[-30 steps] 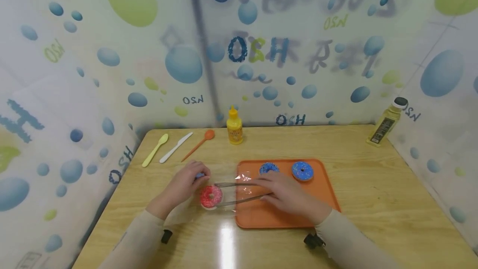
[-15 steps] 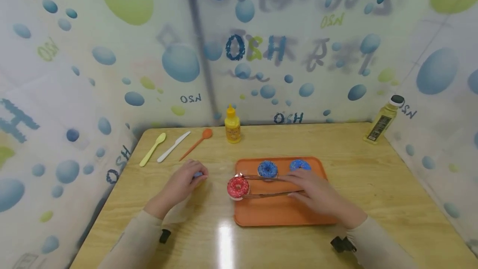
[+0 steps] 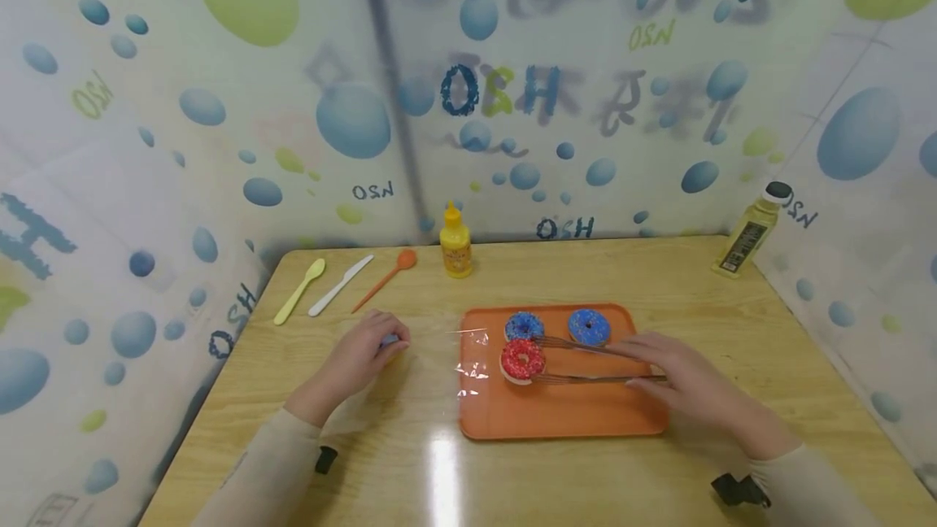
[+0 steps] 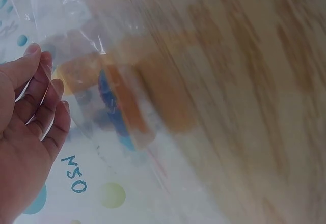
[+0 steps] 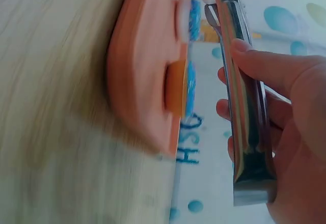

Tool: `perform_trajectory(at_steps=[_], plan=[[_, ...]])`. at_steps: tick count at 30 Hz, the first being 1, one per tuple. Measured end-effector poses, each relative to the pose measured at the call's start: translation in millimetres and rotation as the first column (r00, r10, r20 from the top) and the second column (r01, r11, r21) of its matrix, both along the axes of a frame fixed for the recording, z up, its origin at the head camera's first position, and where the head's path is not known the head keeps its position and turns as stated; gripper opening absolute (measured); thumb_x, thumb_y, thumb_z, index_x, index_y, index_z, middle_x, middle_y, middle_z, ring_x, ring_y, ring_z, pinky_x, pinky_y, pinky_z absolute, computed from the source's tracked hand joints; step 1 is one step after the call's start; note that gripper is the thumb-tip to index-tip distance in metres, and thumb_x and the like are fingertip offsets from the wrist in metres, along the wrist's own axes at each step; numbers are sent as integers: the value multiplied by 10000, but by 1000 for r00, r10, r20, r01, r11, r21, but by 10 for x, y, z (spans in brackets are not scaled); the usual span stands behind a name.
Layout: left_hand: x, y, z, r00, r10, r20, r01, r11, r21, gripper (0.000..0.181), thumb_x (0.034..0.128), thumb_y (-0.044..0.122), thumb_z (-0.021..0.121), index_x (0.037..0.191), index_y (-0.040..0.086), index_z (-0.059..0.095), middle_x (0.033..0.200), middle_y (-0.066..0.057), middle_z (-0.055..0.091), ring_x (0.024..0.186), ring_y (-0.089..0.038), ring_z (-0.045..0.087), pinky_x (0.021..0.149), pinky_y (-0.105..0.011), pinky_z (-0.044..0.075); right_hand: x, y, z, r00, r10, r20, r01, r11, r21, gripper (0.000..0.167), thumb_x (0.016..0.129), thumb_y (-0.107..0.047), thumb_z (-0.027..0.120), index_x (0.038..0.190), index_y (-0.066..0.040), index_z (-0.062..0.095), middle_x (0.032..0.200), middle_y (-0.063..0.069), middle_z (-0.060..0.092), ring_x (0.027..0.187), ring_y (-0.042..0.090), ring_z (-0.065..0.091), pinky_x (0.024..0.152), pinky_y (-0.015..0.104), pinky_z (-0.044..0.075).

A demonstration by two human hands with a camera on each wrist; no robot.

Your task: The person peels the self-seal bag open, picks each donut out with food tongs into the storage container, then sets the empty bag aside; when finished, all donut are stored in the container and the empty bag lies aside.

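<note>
My right hand (image 3: pixel 688 381) grips metal tongs (image 3: pixel 586 379), which hold a donut with red icing (image 3: pixel 515 372) above the orange tray (image 3: pixel 571 420). Two blue-iced donuts (image 3: pixel 586 337) are on that tray, one of them right behind the red one. In the right wrist view, thumb and fingers wrap the handle of the tongs (image 5: pixel 250 117). Left of the tray, my left hand (image 3: pixel 362 352) pinches the edge of a clear plastic bag (image 4: pixel 102 35) between thumb and fingers. The bag stretches toward the tray's left side, where it glints.
Along the back left lie a yellow spoon (image 3: pixel 298 296), a white knife (image 3: pixel 340 287) and an orange spoon (image 3: pixel 386 279). A yellow squeeze bottle (image 3: pixel 457 254) stands behind the tray. At the back right stands a clear bottle (image 3: pixel 748 238) of yellowish liquid with a dark cap.
My right hand has moved right with the tongs, drawing the red donut out of the plastic bag to above the tray. The left hand has stayed nearly in place.
</note>
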State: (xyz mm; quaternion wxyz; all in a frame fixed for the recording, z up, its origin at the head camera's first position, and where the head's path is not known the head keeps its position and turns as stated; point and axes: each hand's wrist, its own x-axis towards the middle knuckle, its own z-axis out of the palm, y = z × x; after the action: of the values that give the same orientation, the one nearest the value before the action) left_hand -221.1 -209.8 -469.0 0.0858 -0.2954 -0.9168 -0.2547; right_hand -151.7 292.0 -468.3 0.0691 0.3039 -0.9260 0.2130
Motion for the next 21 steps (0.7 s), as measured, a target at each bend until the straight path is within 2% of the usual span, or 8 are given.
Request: perform_trajectory(at_steps=[6, 12, 15, 18, 21], plan=[[-2, -2, 2, 1000, -8, -11, 8, 1000, 7, 108, 936, 119, 760, 940, 184, 674, 948, 94, 659, 964, -138, 559, 829, -373, 534, 65, 296, 5, 999, -9, -47, 8, 1000, -9, 626, 842, -148, 856, 1397, -332, 634, 1295, -82, 687, 1160, 157, 651, 908, 408, 579], [-2, 2, 5, 1000, -11, -17, 11, 1000, 6, 105, 936, 128, 760, 935, 181, 669, 943, 92, 653, 961, -126, 548, 826, -363, 531, 129, 581, 54, 999, -30, -22, 29, 998, -51, 599, 852, -155, 850, 1392, -308, 642, 1304, -113, 673, 1168, 34, 613, 921, 169, 518], [2, 4, 13, 1000, -3, -19, 3, 1000, 0, 102, 942, 135, 756, 936, 188, 669, 944, 99, 651, 958, -125, 548, 822, -356, 529, 144, 697, 80, 999, -35, -9, 35, 997, -69, 580, 857, -162, 845, 1385, -299, 648, 1297, -108, 668, 1174, -16, 583, 930, 92, 462], [8, 10, 21, 1000, -3, -19, 3, 1000, 4, 106, 941, 127, 757, 936, 188, 670, 945, 103, 650, 954, -126, 547, 817, -357, 529, 163, 785, 94, 999, -38, -5, 37, 997, -75, 574, 842, -153, 856, 1365, -289, 661, 1282, -100, 670, 1165, -40, 572, 929, 62, 435], [15, 16, 28, 1000, -6, -16, 6, 1000, 6, 102, 943, 136, 757, 940, 191, 671, 949, 108, 648, 958, -115, 544, 820, -356, 533, 182, 851, 100, 999, -32, -2, 31, 997, -66, 576, 824, -136, 867, 1350, -267, 672, 1263, -92, 679, 1123, -48, 584, 880, 95, 478]])
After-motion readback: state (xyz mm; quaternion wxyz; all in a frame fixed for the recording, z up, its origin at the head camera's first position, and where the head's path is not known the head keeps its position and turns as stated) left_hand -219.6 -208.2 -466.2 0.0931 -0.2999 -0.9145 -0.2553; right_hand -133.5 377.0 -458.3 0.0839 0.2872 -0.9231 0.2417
